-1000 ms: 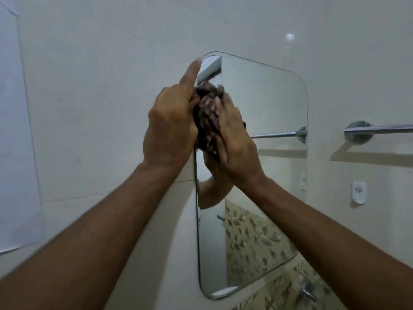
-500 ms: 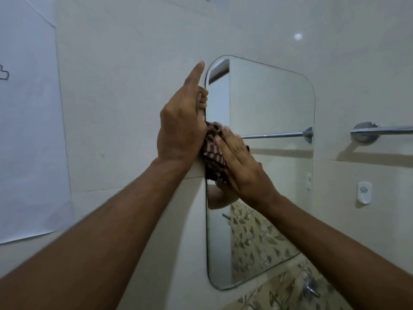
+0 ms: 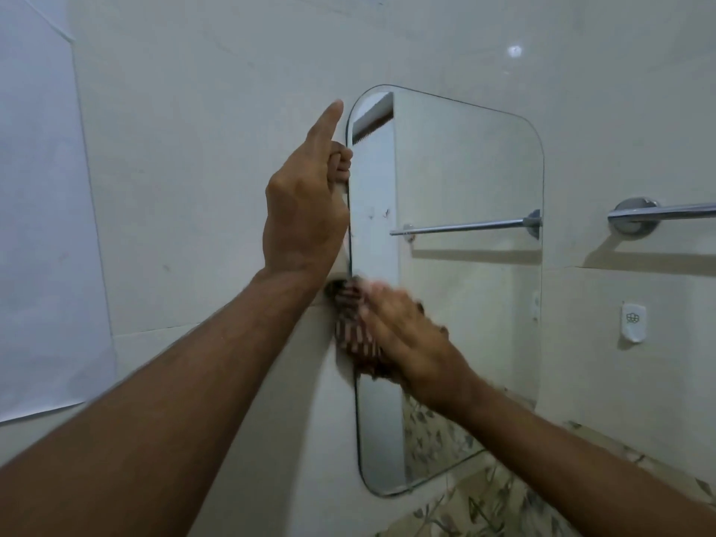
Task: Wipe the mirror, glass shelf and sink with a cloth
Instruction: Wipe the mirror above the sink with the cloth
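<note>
A frameless mirror (image 3: 465, 304) with rounded corners hangs on the pale tiled wall. My left hand (image 3: 306, 211) grips the mirror's left edge near the top, fingers curled round the edge and index finger pointing up. My right hand (image 3: 410, 343), blurred by motion, presses a dark checked cloth (image 3: 352, 331) flat against the mirror's left side, just below my left wrist. No glass shelf or sink is in view.
A chrome towel rail (image 3: 666, 213) is fixed to the wall right of the mirror, with a small white wall fitting (image 3: 633, 321) below it. A large white sheet (image 3: 42, 226) covers the wall at left. Leaf-patterned tiles (image 3: 484, 509) run below the mirror.
My right hand has slid the cloth down the mirror's left side, from near the top corner to below my left wrist. My left hand keeps its hold on the edge.
</note>
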Demonstrator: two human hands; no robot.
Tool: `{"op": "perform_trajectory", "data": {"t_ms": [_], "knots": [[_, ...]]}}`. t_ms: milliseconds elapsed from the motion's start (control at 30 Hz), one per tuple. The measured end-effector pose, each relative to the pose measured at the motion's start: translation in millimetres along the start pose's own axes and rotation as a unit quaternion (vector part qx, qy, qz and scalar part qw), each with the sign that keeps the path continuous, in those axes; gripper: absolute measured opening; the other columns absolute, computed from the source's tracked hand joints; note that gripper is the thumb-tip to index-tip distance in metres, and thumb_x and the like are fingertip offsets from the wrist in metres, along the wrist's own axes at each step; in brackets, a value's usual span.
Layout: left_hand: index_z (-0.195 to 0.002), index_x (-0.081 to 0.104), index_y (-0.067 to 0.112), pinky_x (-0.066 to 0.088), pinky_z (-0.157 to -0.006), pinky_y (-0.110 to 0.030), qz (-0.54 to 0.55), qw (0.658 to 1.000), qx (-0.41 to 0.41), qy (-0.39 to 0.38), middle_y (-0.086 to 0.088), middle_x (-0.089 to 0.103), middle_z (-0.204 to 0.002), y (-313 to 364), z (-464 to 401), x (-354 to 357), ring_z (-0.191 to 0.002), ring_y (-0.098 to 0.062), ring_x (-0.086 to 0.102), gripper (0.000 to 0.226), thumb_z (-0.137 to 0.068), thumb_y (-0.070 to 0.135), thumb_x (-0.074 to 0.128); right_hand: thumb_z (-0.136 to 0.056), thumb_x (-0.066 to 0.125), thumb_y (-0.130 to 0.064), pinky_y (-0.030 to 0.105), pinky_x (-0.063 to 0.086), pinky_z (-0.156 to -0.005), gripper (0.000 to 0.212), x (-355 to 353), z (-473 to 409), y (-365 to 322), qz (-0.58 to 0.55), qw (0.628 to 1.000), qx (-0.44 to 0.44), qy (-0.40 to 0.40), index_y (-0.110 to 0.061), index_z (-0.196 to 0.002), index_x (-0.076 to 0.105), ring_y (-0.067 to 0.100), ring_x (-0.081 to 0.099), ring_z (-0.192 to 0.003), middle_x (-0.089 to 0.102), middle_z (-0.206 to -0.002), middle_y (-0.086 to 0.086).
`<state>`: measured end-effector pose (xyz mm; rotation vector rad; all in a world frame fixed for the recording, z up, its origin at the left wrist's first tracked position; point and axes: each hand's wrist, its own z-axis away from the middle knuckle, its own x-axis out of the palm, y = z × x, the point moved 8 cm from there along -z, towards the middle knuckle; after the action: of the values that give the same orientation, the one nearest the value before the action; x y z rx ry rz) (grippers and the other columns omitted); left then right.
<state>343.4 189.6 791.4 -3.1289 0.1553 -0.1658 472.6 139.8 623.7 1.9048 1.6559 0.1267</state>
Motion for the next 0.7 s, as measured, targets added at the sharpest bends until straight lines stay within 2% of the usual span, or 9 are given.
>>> {"op": "perform_trajectory", "data": {"t_ms": [67, 133, 233, 300, 367, 433, 533, 600, 700], "knots": [[-0.142, 0.049, 0.001, 0.056, -0.091, -0.027, -0.003, 1.000, 0.004, -0.005, -0.009, 0.073, -0.099, 1.1, 0.8, 1.0, -0.089, -0.017, 0.069, 0.042, -0.101, 0.005, 0.043, -0.100, 0.049, 0.001, 0.051, 0.022, -0.123, 0.058, 7.9, 23.4, -13.0, -0.013, 0.998, -0.051, -0.038, -0.003, -0.154, 0.026, 0.036, 0.023, -0.151, 0.018, -0.164, 0.019], [-0.142, 0.050, 0.001, 0.056, -0.091, -0.030, -0.005, 1.000, 0.004, -0.009, -0.010, 0.073, -0.099, 1.4, 1.1, 1.8, -0.089, -0.019, 0.070, 0.043, -0.100, 0.003, 0.043, -0.105, 0.045, -0.010, 0.049, 0.021, -0.123, 0.051, 4.9, 15.5, -2.9, -0.011, 0.999, -0.040, -0.031, -0.003, -0.152, 0.027, 0.034, 0.022, -0.151, 0.019, -0.163, 0.019], [-0.142, 0.049, 0.002, 0.055, -0.090, -0.030, -0.014, 1.000, 0.007, -0.014, -0.010, 0.072, -0.098, 1.3, 1.2, 2.9, -0.088, -0.020, 0.069, 0.044, -0.099, 0.003, 0.044, -0.108, 0.033, -0.031, 0.048, 0.023, -0.123, 0.054, -18.5, -34.0, 39.1, -0.019, 0.992, 0.111, 0.060, -0.002, -0.153, 0.023, 0.025, 0.011, -0.154, 0.011, -0.163, 0.011], [-0.142, 0.050, 0.002, 0.055, -0.090, -0.028, -0.018, 1.000, 0.016, -0.012, -0.009, 0.072, -0.098, 1.9, 1.0, 2.0, -0.088, -0.019, 0.069, 0.043, -0.099, 0.004, 0.045, -0.107, 0.034, -0.022, 0.053, 0.025, -0.122, 0.053, -35.8, -64.0, 68.6, -0.039, 0.973, 0.194, 0.119, 0.000, -0.154, 0.021, 0.024, 0.008, -0.154, 0.008, -0.164, 0.011], [-0.141, 0.050, 0.001, 0.055, -0.090, -0.028, -0.019, 0.999, 0.024, -0.011, -0.009, 0.073, -0.097, 2.7, 0.8, 1.6, -0.088, -0.019, 0.069, 0.043, -0.099, 0.005, 0.045, -0.107, 0.034, -0.017, 0.049, 0.020, -0.124, 0.052, -40.8, -76.9, 82.2, -0.038, 0.964, 0.220, 0.147, 0.001, -0.154, 0.022, 0.027, 0.013, -0.154, 0.017, -0.164, 0.018], [-0.140, 0.051, 0.001, 0.055, -0.089, -0.030, -0.022, 0.999, 0.027, -0.009, -0.010, 0.073, -0.096, 3.1, 1.2, 1.8, -0.088, -0.020, 0.069, 0.042, -0.099, 0.005, 0.045, -0.106, 0.036, -0.019, 0.047, 0.020, -0.125, 0.053, -32.0, -67.0, 71.7, -0.016, 0.972, 0.195, 0.134, 0.000, -0.154, 0.022, 0.029, 0.016, -0.153, 0.019, -0.163, 0.021], [-0.137, 0.055, 0.001, 0.056, -0.089, -0.031, -0.015, 1.000, 0.021, -0.001, -0.009, 0.073, -0.096, 2.0, 0.3, 1.6, -0.087, -0.020, 0.070, 0.039, -0.099, 0.003, 0.045, -0.103, 0.050, -0.021, 0.048, 0.025, -0.123, 0.060, -5.1, -16.5, 24.1, -0.002, 0.994, 0.088, 0.069, -0.002, -0.153, 0.024, 0.032, 0.019, -0.152, 0.014, -0.164, 0.017], [-0.132, 0.059, 0.001, 0.056, -0.089, -0.035, -0.020, 0.999, 0.026, -0.011, -0.010, 0.072, -0.100, 2.0, 0.3, 3.2, -0.090, -0.021, 0.069, 0.035, -0.099, 0.004, 0.048, -0.100, 0.058, -0.009, 0.051, 0.022, -0.123, 0.064, 8.2, 17.3, -1.7, -0.005, 0.999, 0.023, 0.028, -0.003, -0.154, 0.024, 0.035, 0.023, -0.151, 0.017, -0.164, 0.017], [-0.130, 0.059, 0.002, 0.052, -0.089, -0.037, -0.055, 0.996, 0.050, -0.054, -0.011, 0.067, -0.103, 4.9, 16.4, 8.5, -0.096, -0.025, 0.063, 0.032, -0.099, 0.005, 0.051, -0.098, 0.054, 0.002, 0.049, 0.020, -0.124, 0.068, 11.5, 30.3, -9.7, -0.012, 1.000, 0.008, 0.008, -0.005, -0.156, 0.019, 0.035, 0.022, -0.151, 0.014, -0.165, 0.016]]}}
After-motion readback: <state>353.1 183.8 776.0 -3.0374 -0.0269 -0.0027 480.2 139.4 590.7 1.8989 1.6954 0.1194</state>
